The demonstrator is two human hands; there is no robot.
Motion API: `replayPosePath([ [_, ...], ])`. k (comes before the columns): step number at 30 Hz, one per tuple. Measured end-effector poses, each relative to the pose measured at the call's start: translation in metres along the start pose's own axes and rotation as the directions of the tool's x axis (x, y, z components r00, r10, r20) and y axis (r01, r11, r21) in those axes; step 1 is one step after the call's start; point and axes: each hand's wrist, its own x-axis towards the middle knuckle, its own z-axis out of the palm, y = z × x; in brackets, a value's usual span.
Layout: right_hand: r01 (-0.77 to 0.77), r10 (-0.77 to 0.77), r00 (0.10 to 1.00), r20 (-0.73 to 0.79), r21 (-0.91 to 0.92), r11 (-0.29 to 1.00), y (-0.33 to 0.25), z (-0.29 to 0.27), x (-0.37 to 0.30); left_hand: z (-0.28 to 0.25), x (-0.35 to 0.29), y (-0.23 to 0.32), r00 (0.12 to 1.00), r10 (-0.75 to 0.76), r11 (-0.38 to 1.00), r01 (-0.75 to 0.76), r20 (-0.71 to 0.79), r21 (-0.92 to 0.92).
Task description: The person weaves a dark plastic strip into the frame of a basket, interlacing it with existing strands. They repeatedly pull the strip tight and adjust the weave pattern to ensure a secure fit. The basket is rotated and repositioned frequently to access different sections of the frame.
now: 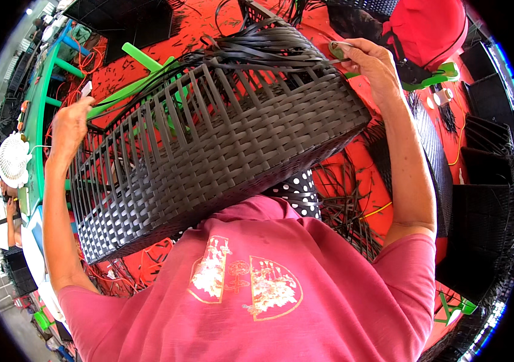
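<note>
One basket [233, 136] is lying between two hands in front of the shirt [251, 259], its long axis slanting up from lower left to right. The right hand [371, 63] is sitting nearer, just beyond the basket's upper right corner, fingertips coming together; cannot tell on what. The left hand [71, 127] is closing on one thin strand [127, 96], the basket extending rightward from it. Loose strands [263, 45] are bunching left of the right hand, too tangled for counting. One fan [12, 160] is standing farther left of the left hand.
</note>
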Motion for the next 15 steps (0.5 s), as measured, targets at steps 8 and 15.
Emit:
replayPosePath([
  [8, 0.556, -0.604, 0.75, 0.271, 0.237, 0.797, -0.155, 0.004, -0.001, -0.073, 0.051, 0.13, 0.808, 0.329, 0.939, -0.227, -0.488, 0.257],
  [15, 0.252, -0.36, 0.7, 0.617, 0.259, 0.932, -0.186, 0.114, -0.015, -0.072, 0.12, 0.218, 0.238, 0.587, 0.756, -0.502, -0.774, 0.42],
])
